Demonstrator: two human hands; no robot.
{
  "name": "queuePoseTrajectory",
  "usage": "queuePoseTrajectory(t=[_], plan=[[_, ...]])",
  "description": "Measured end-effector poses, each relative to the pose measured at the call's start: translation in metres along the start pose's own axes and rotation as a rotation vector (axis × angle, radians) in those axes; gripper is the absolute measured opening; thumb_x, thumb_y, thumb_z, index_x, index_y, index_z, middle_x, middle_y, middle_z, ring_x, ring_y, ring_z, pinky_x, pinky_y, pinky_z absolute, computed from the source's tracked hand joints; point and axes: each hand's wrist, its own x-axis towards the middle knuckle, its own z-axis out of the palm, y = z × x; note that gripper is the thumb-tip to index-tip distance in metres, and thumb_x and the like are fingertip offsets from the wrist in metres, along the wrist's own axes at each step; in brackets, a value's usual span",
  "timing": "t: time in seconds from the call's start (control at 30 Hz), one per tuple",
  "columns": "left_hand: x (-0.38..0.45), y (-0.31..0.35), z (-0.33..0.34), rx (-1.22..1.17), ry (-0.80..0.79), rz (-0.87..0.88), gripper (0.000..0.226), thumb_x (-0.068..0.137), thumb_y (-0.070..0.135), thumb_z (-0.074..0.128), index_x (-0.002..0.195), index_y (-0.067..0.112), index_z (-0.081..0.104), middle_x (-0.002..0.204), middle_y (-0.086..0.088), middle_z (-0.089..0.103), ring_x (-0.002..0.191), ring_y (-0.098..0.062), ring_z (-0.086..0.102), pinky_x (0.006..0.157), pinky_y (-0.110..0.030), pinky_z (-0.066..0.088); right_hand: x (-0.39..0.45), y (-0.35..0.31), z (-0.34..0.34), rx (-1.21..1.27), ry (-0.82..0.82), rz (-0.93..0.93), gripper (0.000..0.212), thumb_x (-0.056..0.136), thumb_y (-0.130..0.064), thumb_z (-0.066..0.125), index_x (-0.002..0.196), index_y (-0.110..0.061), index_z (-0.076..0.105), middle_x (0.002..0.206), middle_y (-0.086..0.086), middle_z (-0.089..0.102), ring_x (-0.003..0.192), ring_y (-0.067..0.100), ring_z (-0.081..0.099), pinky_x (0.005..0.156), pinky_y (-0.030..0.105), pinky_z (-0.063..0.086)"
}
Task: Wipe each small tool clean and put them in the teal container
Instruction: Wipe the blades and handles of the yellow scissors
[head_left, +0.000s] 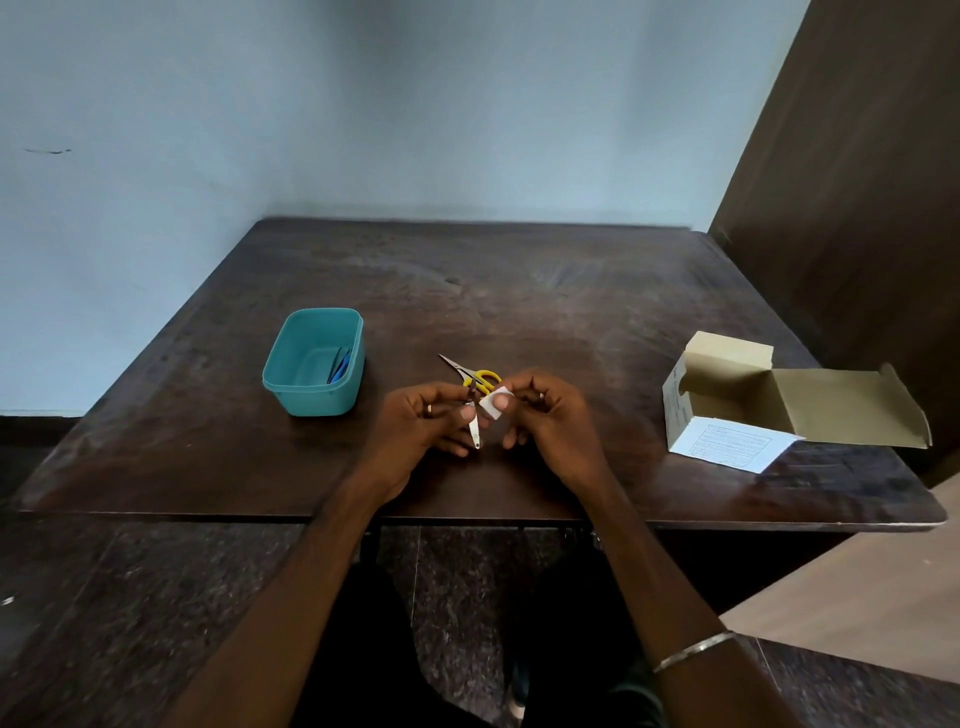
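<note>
left hand (426, 423) fingers pinch a small metal tool (474, 431); right hand (545, 415) fingers pinch a white wipe (492, 406) beside it.

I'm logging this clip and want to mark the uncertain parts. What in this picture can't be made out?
Head view only:
- Small metal tool in the left hand: its type is unclear, fingers cover its upper part.
- White wipe in the right hand: partly covered by the thumb.
- Blue items in the teal container: too small, half hidden by its wall.
- Yellow scissors: handles partly behind the hands.
- Cardboard box print: too small to read.
</note>
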Motion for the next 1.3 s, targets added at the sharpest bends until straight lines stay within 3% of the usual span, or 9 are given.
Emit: queuePoseTrajectory(t=[0.2, 0.3, 0.4, 0.53, 0.77, 0.87, 1.1, 1.3], plan=[[-0.0011, -0.0012, -0.0010, -0.032, 0.068, 0.052, 0.021, 0.082, -0.011, 0.068, 0.093, 0.006, 0.071, 0.078, -0.005, 0.074, 0.067, -0.017, 0.071, 0.060, -0.026, 0.059, -0.0011, -0.0017, -0.0006, -0.038, -0.065, -0.007, 0.006, 0.087, 0.001, 0.070, 0.085, -0.005, 0.071, 0.074, 0.005, 0.069, 0.050, 0.011, 0.056, 0.051, 0.018, 0.044], [-0.0020, -0.0013, -0.0008, -0.021, 0.041, 0.058, 0.021, 0.080, -0.011, 0.069, 0.093, 0.005, 0.072, 0.082, -0.007, 0.076, 0.070, -0.019, 0.073, 0.062, -0.026, 0.060, 0.0003, 0.0007, 0.0004, -0.069, -0.132, -0.013, 0.004, 0.085, -0.004, 0.075, 0.084, -0.002, 0.072, 0.074, 0.012, 0.069, 0.055, 0.012, 0.058, 0.055, 0.022, 0.047], [-0.0023, -0.0012, -0.0015, -0.026, 0.020, 0.056, 0.022, 0.080, -0.010, 0.069, 0.096, 0.004, 0.073, 0.086, -0.008, 0.077, 0.074, -0.020, 0.074, 0.063, -0.025, 0.060, 0.0004, 0.0015, 0.0019, -0.046, -0.146, 0.002, 0.012, 0.085, -0.004, 0.074, 0.089, 0.006, 0.068, 0.072, 0.008, 0.068, 0.052, 0.012, 0.057, 0.052, 0.024, 0.047], [-0.0021, -0.0021, -0.0037, -0.031, 0.001, 0.047, 0.023, 0.084, -0.009, 0.065, 0.104, 0.002, 0.072, 0.090, -0.008, 0.078, 0.079, -0.019, 0.074, 0.064, -0.026, 0.060, -0.0005, 0.0011, 0.0024, -0.097, -0.118, 0.012, 0.012, 0.088, -0.006, 0.073, 0.094, 0.003, 0.069, 0.077, 0.010, 0.068, 0.051, 0.006, 0.055, 0.046, 0.022, 0.045], [-0.0012, -0.0030, -0.0033, -0.017, 0.026, 0.031, 0.022, 0.084, -0.006, 0.067, 0.101, 0.006, 0.074, 0.095, -0.011, 0.077, 0.084, -0.022, 0.074, 0.066, -0.028, 0.060, -0.0020, 0.0020, 0.0022, -0.153, -0.119, -0.013, 0.012, 0.084, -0.011, 0.078, 0.091, -0.007, 0.069, 0.074, 0.012, 0.068, 0.050, 0.011, 0.053, 0.044, 0.025, 0.044], [-0.0010, -0.0034, -0.0030, -0.014, 0.030, 0.027, 0.021, 0.085, -0.006, 0.067, 0.103, 0.004, 0.074, 0.096, -0.011, 0.077, 0.085, -0.022, 0.073, 0.067, -0.028, 0.060, -0.0020, 0.0035, 0.0025, -0.149, -0.107, -0.017, 0.010, 0.085, -0.010, 0.077, 0.091, -0.006, 0.071, 0.072, 0.008, 0.069, 0.048, 0.013, 0.055, 0.045, 0.027, 0.045], [-0.0016, -0.0030, -0.0030, -0.037, 0.037, 0.028, 0.024, 0.086, -0.006, 0.066, 0.103, 0.009, 0.073, 0.091, -0.007, 0.077, 0.081, -0.018, 0.073, 0.067, -0.028, 0.061, 0.0000, 0.0066, 0.0001, -0.096, -0.129, -0.027, 0.010, 0.084, -0.002, 0.075, 0.092, 0.001, 0.071, 0.076, 0.015, 0.072, 0.048, 0.023, 0.059, 0.054, 0.037, 0.050], [-0.0017, -0.0034, -0.0040, -0.011, 0.011, 0.042, 0.022, 0.085, -0.006, 0.066, 0.103, 0.005, 0.073, 0.095, -0.009, 0.077, 0.084, -0.019, 0.073, 0.067, -0.028, 0.060, -0.0008, 0.0043, 0.0025, -0.073, -0.101, -0.010, 0.011, 0.084, -0.003, 0.076, 0.089, 0.003, 0.069, 0.073, 0.014, 0.071, 0.045, 0.024, 0.054, 0.048, 0.028, 0.046]])
